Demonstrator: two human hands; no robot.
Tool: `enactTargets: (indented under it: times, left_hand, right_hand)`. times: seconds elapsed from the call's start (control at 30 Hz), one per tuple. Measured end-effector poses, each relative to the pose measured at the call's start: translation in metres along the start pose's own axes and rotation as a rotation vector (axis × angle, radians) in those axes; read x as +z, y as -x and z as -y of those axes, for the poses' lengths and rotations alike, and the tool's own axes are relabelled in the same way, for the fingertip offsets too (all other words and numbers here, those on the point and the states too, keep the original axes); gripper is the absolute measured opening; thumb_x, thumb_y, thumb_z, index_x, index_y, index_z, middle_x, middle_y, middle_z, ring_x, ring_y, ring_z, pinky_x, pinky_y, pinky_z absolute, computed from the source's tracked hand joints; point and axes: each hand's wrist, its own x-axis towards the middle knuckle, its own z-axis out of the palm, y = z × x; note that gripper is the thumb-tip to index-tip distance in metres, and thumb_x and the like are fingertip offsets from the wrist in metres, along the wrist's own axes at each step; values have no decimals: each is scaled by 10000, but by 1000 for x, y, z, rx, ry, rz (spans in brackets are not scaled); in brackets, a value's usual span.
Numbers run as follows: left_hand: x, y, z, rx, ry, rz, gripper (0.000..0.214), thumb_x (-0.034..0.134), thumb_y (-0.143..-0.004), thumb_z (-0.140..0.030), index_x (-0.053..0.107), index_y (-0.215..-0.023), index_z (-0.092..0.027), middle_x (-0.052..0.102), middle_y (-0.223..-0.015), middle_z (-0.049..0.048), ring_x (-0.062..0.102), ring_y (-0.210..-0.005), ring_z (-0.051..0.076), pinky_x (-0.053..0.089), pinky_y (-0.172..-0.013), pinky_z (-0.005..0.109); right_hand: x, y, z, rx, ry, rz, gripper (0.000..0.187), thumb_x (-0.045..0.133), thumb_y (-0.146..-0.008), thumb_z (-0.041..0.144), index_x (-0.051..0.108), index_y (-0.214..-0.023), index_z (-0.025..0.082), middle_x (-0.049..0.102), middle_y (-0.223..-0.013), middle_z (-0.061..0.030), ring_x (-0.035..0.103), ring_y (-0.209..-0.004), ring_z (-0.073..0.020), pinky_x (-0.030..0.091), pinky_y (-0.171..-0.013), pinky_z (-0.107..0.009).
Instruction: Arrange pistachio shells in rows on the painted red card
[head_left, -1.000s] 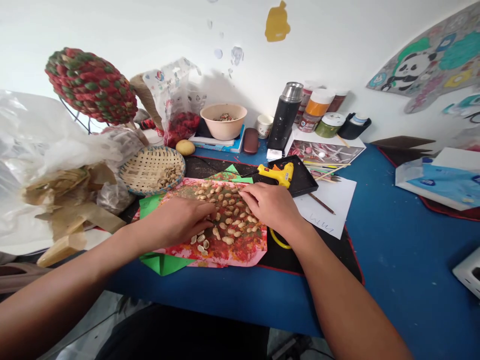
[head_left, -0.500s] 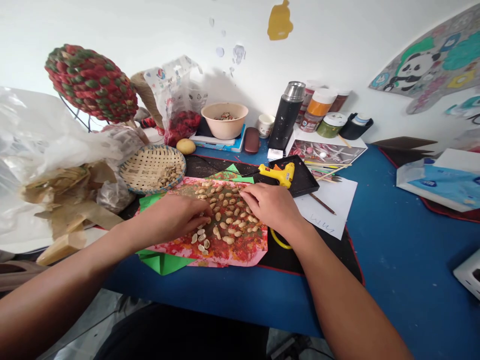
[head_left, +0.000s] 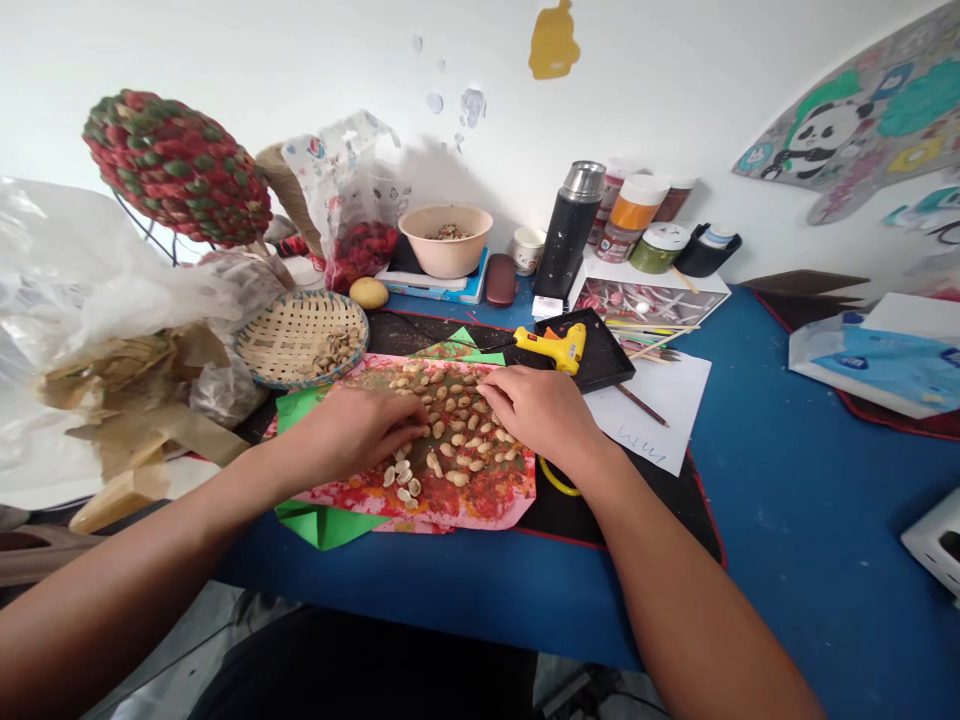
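Many whole peanuts (head_left: 457, 478) lie spread over a red, green and pink painted sheet (head_left: 465, 510) on the table. My left hand (head_left: 364, 425) reaches in from the left with bent fingers, its thumb and forefinger closed on a peanut among the others. Just below it sit several pale, opened peanut shells (head_left: 403, 483). Over the sheet's right side rests my right hand (head_left: 544, 408), fingertips low beside the peanuts, thumb and forefinger a little apart, nothing visible in them. Its palm side is hidden.
Behind the sheet are a woven basket (head_left: 281, 335) with peanut shells, a yellow glue gun (head_left: 555, 347) by a black tray (head_left: 611, 365), a black flask (head_left: 570, 235) and a bowl (head_left: 446, 250). Plastic bags (head_left: 67, 270) crowd the left. A yellow ring (head_left: 556, 480) lies by my right wrist.
My left hand has shifted slightly right, deeper among the peanuts. My right hand stays in place. The whole view has drifted a little.
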Motion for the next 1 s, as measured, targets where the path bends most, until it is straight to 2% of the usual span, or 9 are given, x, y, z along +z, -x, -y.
enactTargets:
  times: [0.1, 0.23, 0.37, 0.47, 0.6, 0.83, 1.0]
  left_hand:
    - [-2, 1, 2, 9, 7, 10, 277, 618, -1179, -452, 845, -1244, -308, 920, -1087, 13, 835, -894, 236, 531, -806, 325]
    - [-17, 9, 3, 1, 46, -9, 267, 619, -1155, -438, 844, -1200, -301, 902, -1012, 6, 821, -856, 229, 515, -752, 312]
    - [-30, 19, 1, 59, 153, 87, 251, 619, -1153, -410, 833, -1098, -290, 883, -970, -11, 788, -800, 194, 512, -741, 289]
    - [-28, 22, 0, 87, 178, 131, 213, 653, -1148, -392, 843, -1110, -304, 896, -1013, -18, 799, -824, 188, 513, -756, 278]
    - [-23, 20, -1, 71, 157, 95, 226, 638, -1169, -388, 831, -1099, -295, 892, -1012, -18, 794, -820, 181, 493, -751, 279]
    - [-20, 16, 2, 84, 130, 138, 282, 597, -1179, -380, 863, -1240, -308, 923, -1191, 20, 852, -1017, 230, 541, -865, 302]
    - [-17, 13, 3, 65, 97, 150, 275, 608, -1166, -410, 863, -1184, -309, 923, -1132, 16, 846, -965, 239, 523, -827, 318]
  right_hand:
    - [0, 0, 0, -2, -4, 6, 267, 680, -1254, 324, 927, -1252, 221, 948, -1226, -88, 875, -1011, -254, 458, -775, -346]
    - [2, 1, -1, -8, -7, 1, 285, 666, -1257, 333, 926, -1255, 219, 948, -1246, -88, 877, -1021, -260, 473, -784, -351]
    - [4, 1, -2, -16, -9, -12, 283, 660, -1252, 327, 924, -1249, 225, 947, -1233, -89, 867, -1005, -253, 489, -787, -353]
    - [6, 1, -3, -23, -9, -17, 280, 659, -1246, 324, 924, -1238, 235, 945, -1216, -88, 858, -989, -248, 489, -781, -351]
    - [7, 1, -4, -26, -9, -19, 284, 656, -1248, 327, 924, -1223, 235, 944, -1213, -86, 860, -1002, -247, 486, -784, -345]
    - [7, 1, -4, -26, -7, -8, 278, 661, -1252, 327, 920, -1245, 224, 947, -1256, -84, 868, -1021, -251, 472, -783, -346]
    - [5, 1, -3, -26, -1, -2, 290, 657, -1258, 340, 918, -1225, 219, 947, -1222, -88, 863, -1006, -251, 460, -774, -351]
